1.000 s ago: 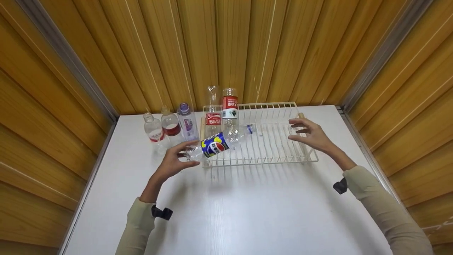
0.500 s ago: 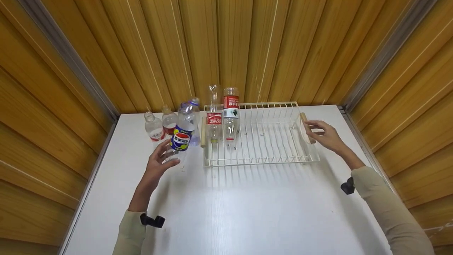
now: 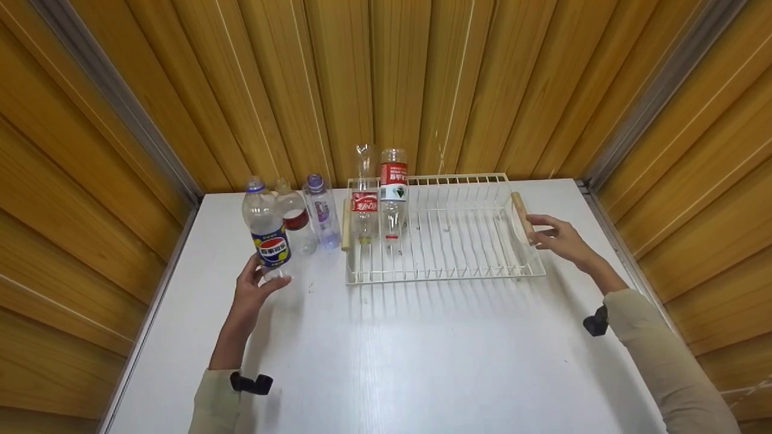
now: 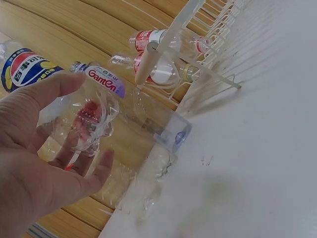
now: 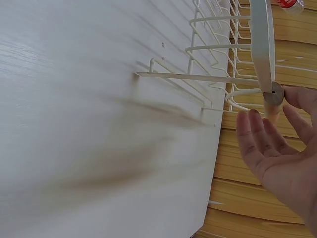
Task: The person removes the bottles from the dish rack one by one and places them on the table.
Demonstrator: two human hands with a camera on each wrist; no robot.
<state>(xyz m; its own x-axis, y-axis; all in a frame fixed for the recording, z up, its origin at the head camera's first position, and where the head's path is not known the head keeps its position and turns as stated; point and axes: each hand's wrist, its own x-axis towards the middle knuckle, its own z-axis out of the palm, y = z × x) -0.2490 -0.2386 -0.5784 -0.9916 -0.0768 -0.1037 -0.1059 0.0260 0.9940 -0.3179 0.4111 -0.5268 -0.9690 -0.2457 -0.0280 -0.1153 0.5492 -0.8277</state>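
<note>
At the left, the person's left hand (image 3: 253, 289) has its grip around the bottom end of the blue-label bottle (image 3: 271, 247). The bottle goes up and away from the hand, its long side leaning a little to the left, with its neck at the far end. I cannot tell if its bottom touches the table. The left hand is the near one for this bottle, and the wire rack (image 3: 446, 279) is off to its right. Between them stand the red-band bottle (image 3: 295, 220), just beside the held one, and the purple bottle (image 3: 322, 211). Next, in the left part of the rack, two red-label bottles, the slim one (image 3: 365, 202) and the fatter one (image 3: 394, 182), lean neck down. At the rack's right end, the right hand (image 3: 561, 238) has a small grip, thumb and fingers on the right wooden handle (image 3: 522, 217). All this is on a white table (image 3: 422, 361), with yellow-brown wood walls (image 3: 338, 90) left, far and right.
</note>
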